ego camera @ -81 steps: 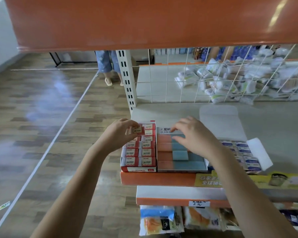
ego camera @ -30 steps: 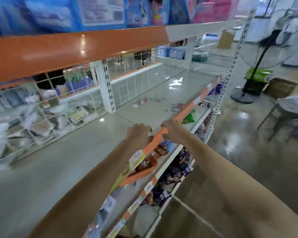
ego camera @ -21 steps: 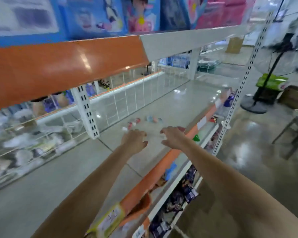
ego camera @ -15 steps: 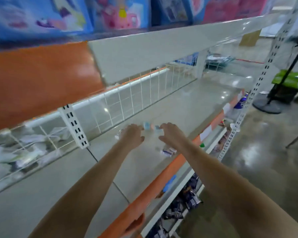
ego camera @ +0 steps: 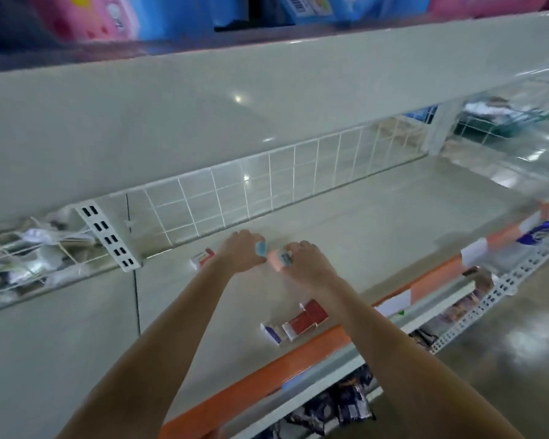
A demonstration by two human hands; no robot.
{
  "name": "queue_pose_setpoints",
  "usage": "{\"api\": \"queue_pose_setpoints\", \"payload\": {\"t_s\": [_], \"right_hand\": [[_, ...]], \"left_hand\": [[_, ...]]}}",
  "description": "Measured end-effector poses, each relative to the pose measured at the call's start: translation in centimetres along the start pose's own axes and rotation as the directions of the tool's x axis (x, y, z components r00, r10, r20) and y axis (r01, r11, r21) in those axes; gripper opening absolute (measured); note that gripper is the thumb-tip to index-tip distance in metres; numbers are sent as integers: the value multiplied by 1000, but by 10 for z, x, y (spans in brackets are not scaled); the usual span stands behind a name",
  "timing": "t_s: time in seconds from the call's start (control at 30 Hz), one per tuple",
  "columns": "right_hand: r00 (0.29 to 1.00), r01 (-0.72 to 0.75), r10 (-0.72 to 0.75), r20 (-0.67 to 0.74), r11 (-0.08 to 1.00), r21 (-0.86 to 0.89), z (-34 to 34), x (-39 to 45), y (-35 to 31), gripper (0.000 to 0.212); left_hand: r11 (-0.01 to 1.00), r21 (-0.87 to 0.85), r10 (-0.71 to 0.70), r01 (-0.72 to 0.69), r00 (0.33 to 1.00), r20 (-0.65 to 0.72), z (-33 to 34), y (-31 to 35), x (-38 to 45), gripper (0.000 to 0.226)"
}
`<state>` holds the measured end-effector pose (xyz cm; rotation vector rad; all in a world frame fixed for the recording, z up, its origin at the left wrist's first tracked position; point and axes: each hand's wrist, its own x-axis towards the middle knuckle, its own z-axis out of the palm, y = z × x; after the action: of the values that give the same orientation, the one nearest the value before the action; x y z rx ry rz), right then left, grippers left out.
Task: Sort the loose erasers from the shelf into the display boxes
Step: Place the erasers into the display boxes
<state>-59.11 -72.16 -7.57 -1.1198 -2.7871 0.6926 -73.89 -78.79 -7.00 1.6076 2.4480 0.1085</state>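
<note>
A long pale grey shelf [ego camera: 377,223] fills most of the view, running away to the upper right, its glossy top catching small spots of ceiling light. Above it hangs the pale underside of the next shelf [ego camera: 203,115], with pink and blue packages [ego camera: 108,17] blurred along its top edge. A white wire grid [ego camera: 267,182] stands along the back of the surface, fixed beside a slotted white upright [ego camera: 108,237]; behind the grid at the left lie pale wrapped goods (too smeared to identify). An orange price strip [ego camera: 298,353] edges the front, and a lower shelf beneath it holds dark packets [ego camera: 339,407]. A shiny floor [ego camera: 504,359] shows at the lower right.

Both bare forearms reach out over the middle of the shelf. The left hand [ego camera: 243,251] is curled, pinching a small blue eraser [ego camera: 261,248] at its fingertips. The right hand [ego camera: 305,263], just beside it, grips a pink eraser [ego camera: 278,259] with a darker piece against it. A red-and-white eraser [ego camera: 202,257] lies left of the left wrist. Nearer the front edge, under the right forearm, two red erasers [ego camera: 305,320] lie touching, with a blue-and-white eraser [ego camera: 272,333] just beside them.
</note>
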Motion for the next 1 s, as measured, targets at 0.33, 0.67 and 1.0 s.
{"api": "queue_pose_setpoints", "payload": {"t_s": [0.33, 0.67, 1.0], "right_hand": [[973, 232, -221, -73, 930, 286, -7, -4, 11, 39], [927, 243, -359, 105, 792, 561, 21, -30, -68, 23], [776, 21, -500, 386, 631, 775, 103, -109, -222, 22]], "left_hand": [[948, -288, -198, 135, 959, -202, 11, -14, -38, 54], [293, -937, -538, 193, 843, 6, 6, -51, -156, 33], [-64, -996, -776, 60, 625, 87, 7, -122, -360, 10]]}}
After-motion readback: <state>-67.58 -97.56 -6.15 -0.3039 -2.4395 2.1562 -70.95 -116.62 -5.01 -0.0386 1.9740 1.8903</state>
